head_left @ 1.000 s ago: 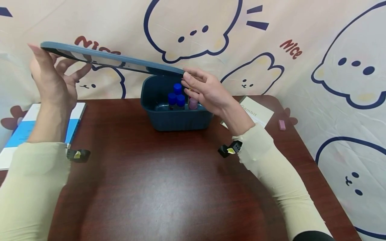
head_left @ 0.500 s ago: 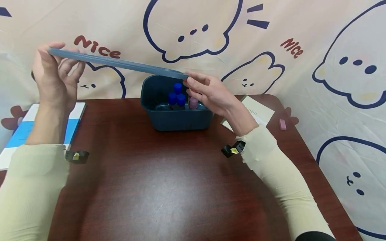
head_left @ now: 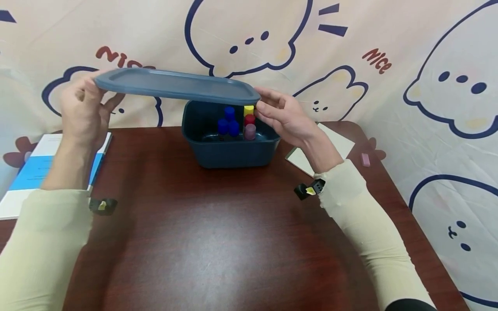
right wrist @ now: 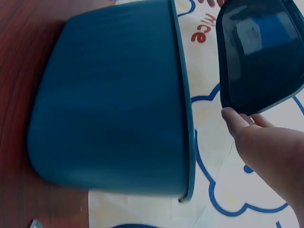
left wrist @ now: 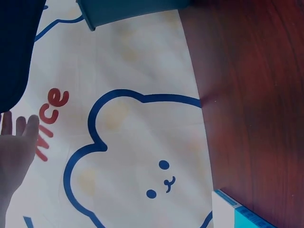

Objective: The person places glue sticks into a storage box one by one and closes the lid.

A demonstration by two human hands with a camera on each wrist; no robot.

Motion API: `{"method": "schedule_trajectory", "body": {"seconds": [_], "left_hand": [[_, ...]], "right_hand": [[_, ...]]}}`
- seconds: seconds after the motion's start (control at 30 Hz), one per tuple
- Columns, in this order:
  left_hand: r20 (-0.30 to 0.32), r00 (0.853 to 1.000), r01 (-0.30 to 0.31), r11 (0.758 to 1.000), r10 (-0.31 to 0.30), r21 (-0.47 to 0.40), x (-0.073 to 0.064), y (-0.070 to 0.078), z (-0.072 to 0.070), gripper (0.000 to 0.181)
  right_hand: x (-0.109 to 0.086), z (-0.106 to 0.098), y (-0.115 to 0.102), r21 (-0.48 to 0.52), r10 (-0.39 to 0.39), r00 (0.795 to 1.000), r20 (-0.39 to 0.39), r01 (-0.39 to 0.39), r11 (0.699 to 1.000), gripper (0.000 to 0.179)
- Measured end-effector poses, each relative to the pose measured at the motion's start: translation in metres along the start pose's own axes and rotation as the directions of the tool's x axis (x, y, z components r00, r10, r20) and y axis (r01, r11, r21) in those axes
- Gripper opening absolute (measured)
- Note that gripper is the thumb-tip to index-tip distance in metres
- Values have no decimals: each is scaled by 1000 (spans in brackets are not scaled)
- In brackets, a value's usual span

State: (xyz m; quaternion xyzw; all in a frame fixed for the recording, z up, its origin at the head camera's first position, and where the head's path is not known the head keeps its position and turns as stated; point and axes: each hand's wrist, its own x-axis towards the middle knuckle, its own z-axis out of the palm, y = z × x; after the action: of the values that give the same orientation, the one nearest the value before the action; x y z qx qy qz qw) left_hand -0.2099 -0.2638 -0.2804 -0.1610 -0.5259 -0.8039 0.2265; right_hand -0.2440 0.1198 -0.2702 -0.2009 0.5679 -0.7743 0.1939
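Observation:
A blue-grey lid is held in the air between both hands, its left end higher than its right. My left hand grips the left end, and my right hand pinches the right end between thumb and fingers. Below and behind the lid stands a dark teal storage bin on the table. Inside it are several blue-capped bottles, plus yellow, red and pinkish tops. In the right wrist view the lid's underside shows, with the bin beside it.
A white and blue book lies at the table's left. Behind my right wrist is a cream notebook, partly covered. A small pink eraser-like block sits near the right edge. A patterned cloth hangs behind the table.
Both hands have shifted rightward with the lid, and its left end has come down. The lid has tipped so its top face shows. More bottle tops in the bin are visible.

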Motion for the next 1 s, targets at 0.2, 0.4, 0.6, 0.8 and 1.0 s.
{"method": "schedule_trajectory", "body": {"seconds": [0.2,0.4,0.6,0.8,1.0], "left_hand": [[95,993,70,995,-77,78,-4,-7,-3,57],[292,939,158,982,-181,101,-4,-8,-12,44],[367,894,178,956,-256,233,-7,-11,-12,55],[327,883,128,842,-338,524,-7,-11,-8,68],[295,843,136,709,-450,692,-8,-16,-5,77]], "right_hand": [[-5,-16,0,-55,-26,999,24,27,998,105],[-10,-29,2,-110,-66,996,67,73,991,75],[-11,-40,5,-241,-130,988,80,145,960,59],[-13,-48,10,-327,-158,984,80,176,929,61],[-17,-55,14,-399,-154,983,103,183,899,64]]}}
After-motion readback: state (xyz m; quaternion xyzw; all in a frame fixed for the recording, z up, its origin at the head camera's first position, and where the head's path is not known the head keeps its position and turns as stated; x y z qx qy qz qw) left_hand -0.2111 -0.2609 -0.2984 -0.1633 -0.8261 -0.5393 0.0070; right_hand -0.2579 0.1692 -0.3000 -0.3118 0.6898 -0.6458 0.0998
